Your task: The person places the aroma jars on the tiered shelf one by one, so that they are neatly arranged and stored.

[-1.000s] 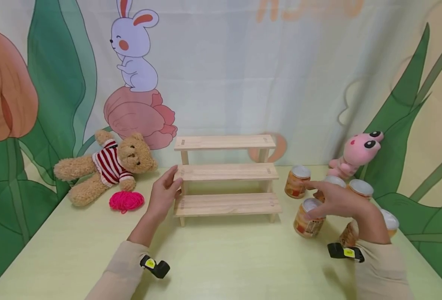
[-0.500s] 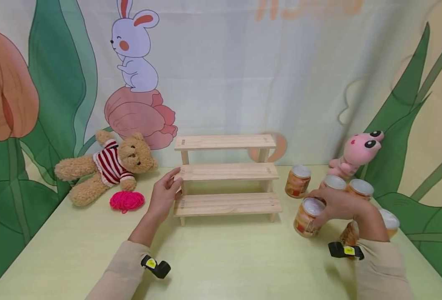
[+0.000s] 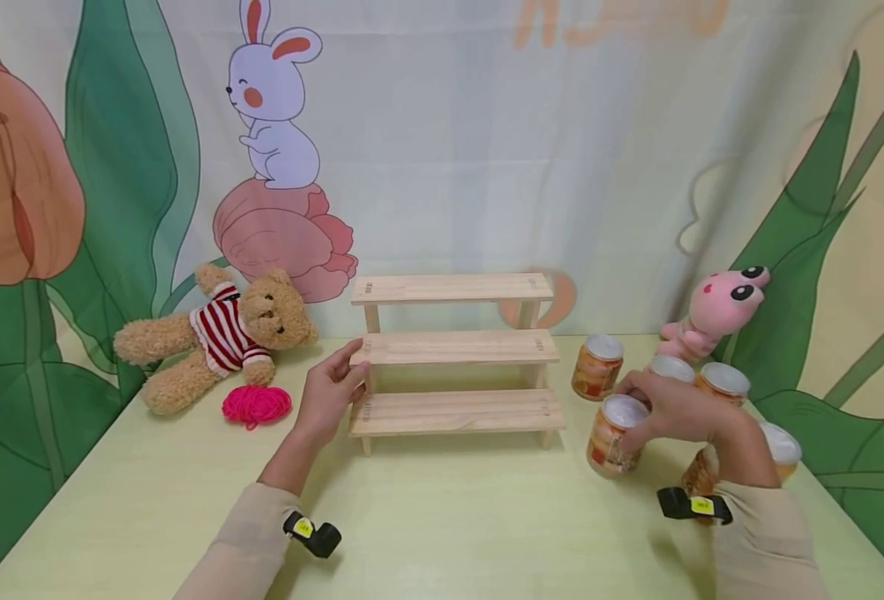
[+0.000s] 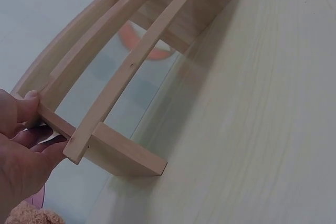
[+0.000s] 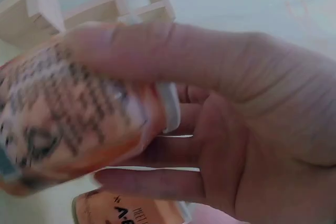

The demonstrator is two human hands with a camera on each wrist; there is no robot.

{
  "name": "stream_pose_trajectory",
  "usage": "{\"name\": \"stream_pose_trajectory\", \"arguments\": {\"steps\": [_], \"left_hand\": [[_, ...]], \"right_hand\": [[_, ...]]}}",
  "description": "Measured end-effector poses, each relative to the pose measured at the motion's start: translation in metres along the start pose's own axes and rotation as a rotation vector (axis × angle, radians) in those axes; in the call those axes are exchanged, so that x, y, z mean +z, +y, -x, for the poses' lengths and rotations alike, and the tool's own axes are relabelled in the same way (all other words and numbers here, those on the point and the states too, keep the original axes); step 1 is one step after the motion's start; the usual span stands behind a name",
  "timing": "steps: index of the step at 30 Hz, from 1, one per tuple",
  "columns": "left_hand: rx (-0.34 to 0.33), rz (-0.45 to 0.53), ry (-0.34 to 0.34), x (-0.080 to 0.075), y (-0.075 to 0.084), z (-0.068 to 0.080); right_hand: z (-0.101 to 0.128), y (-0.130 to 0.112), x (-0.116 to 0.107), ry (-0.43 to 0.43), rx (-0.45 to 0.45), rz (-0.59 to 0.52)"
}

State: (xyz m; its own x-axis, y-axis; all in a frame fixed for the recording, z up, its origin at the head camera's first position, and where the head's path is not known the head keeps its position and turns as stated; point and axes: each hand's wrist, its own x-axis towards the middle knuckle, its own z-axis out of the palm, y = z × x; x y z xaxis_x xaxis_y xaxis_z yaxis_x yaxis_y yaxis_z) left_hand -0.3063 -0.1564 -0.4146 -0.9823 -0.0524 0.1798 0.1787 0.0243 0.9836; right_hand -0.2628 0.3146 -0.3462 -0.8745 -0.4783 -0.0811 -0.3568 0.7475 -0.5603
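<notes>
A three-tier wooden display stand [image 3: 456,412] stands on the table in the middle of the head view. My left hand [image 3: 329,392] grips its left end at the middle tier. In the left wrist view, the thumb of that hand [image 4: 18,161] lies over the wood, with fingers underneath. On the right, my right hand [image 3: 677,408] holds an orange-labelled can [image 3: 608,442] with a silver top, near its upper part. The right wrist view has the thumb across the printed label of this can [image 5: 68,114], and the can's far side is hidden.
Several similar cans surround the right hand, including one can [image 3: 597,367] behind the held one. A pink plush toy [image 3: 719,308] sits at the back right. At left lie a teddy bear [image 3: 224,333] and pink yarn [image 3: 257,406]. A printed curtain [image 3: 442,150] hangs behind.
My right hand has moved down onto the front can, and its thumb and fingers have closed round it. The left hand stays on the stand. The head view has shifted slightly.
</notes>
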Motion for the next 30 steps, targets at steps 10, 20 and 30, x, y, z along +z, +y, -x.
{"name": "stream_pose_trajectory", "arguments": {"steps": [10, 20, 30], "left_hand": [[-0.002, 0.007, -0.005, 0.001, -0.002, -0.001], [0.003, 0.016, 0.005, 0.001, -0.001, -0.002], [0.011, 0.007, 0.002, 0.001, -0.001, -0.001]], "right_hand": [[0.003, -0.012, -0.007, 0.176, -0.183, -0.094], [-0.005, -0.018, -0.007, 0.29, -0.142, -0.305], [-0.024, -0.037, 0.011, 0.412, -0.183, -0.487]]}}
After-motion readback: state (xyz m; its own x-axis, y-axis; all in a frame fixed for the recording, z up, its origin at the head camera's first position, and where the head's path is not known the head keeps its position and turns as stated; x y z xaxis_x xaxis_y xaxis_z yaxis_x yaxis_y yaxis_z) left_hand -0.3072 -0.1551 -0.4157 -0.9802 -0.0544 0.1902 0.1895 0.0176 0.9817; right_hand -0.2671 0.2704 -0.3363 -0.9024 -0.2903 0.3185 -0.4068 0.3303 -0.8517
